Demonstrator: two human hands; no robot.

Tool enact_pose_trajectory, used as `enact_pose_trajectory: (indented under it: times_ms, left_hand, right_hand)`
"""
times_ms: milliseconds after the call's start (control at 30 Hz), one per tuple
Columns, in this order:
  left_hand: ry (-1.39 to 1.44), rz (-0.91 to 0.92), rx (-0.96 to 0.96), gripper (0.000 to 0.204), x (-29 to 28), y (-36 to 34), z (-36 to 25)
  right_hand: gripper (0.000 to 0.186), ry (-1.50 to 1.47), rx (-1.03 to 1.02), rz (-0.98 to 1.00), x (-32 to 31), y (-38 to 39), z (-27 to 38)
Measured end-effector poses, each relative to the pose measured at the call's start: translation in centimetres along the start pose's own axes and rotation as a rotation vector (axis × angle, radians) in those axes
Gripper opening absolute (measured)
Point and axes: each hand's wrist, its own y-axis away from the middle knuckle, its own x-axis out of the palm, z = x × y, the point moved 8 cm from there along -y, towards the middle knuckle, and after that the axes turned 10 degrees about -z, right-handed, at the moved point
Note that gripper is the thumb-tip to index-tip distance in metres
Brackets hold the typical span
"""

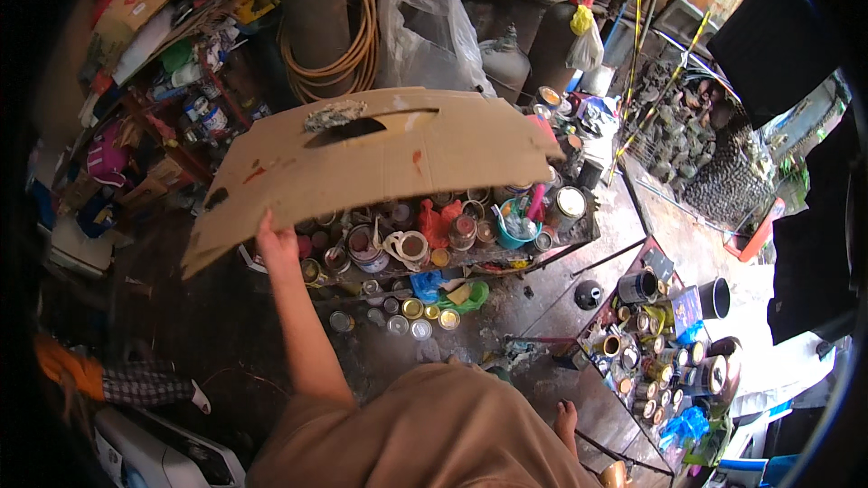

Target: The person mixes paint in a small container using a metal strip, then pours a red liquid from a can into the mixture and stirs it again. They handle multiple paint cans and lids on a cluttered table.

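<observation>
A broad brown cardboard sheet (380,158) spans the middle of the scene, above the far part of a crowded bench (493,259); whether its underside rests on anything there is hidden. The left hand (278,242) has its grip closed on the near edge, toward the left end, pinching the board. What seems to be the right hand (565,420) is down at the near right, well apart from the sheet; I cannot tell how its grip stands.

The sheet should feel light for its breadth, dry and not slippery, stiff when flat but ready to bow or fold. Its weak place is probably around the dark curved opening (348,132), beside which a greyish, crusty lump (334,115) shows; if loose, that could slide when the board tips. The present hold is off-centre, so the right end may sag or swing. A second hold on the near edge toward the right would balance it better than one near the opening.

Just beyond the near edge, on the bench, are paint cans (366,250), a red bag (439,222) and a turquoise tub (516,227); farther off, beyond the sheet, hangs a coiled hose (360,36)
</observation>
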Motion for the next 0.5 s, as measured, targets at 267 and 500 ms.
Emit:
enact_pose_trajectory:
  times_ms: [267,500]
  left_hand:
    - [-0.001,0.199,0.114,0.045,23.1,-0.9,-2.1]
    - [-0.012,0.57,0.141,0.048,42.5,7.6,1.1]
  right_hand:
    - [0.031,-0.083,0.013,0.03,1.3,0.9,2.9]
    - [0.017,-0.089,-0.072,-0.094,1.5,0.2,2.3]
